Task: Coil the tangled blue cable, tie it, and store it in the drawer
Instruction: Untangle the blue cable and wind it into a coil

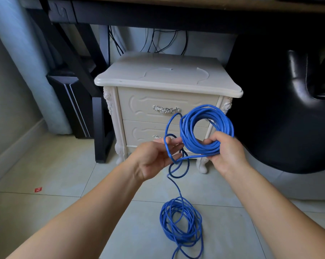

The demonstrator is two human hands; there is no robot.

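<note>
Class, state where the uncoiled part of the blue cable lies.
In the head view, the loose pile lies on the tiled floor, low and centre, nearer the camera than the white nightstand.

The blue cable (186, 131) is partly wound into a neat round coil gripped in the right hand (225, 152). A loose strand loops across the left hand (154, 159), then drops to a tangled heap below both hands. The cream drawer (150, 105) beyond them is closed.
</note>
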